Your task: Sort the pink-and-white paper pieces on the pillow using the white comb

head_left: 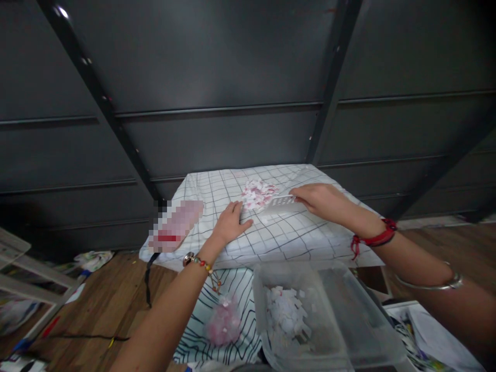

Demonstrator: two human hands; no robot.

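My left hand (pixel 232 223) lies palm down on a white checked cloth (pixel 217 188), fingers stretched out and thumb apart. Its fingertips are beside a small heap of white and pink-red paper scraps (pixel 259 194). To the right of the heap, my right hand (pixel 323 204) pinches the edge of a thin white plastic piece with a row of slots (pixel 284 203). That piece leans at the heap's right side; its exact kind is unclear. Nearer to me stands a clear plastic box with a divider (pixel 329 310), with white scraps (pixel 289 312) in its left compartment.
A clear bag of pink bits (pixel 223 323) rests on a striped cloth (pixel 194 336). A blurred-out pink object (pixel 180 227) with a black strap lies at the table's left. Dark panels (pixel 217 139) rise behind. A white frame (pixel 39 289) stands on the wooden floor at left.
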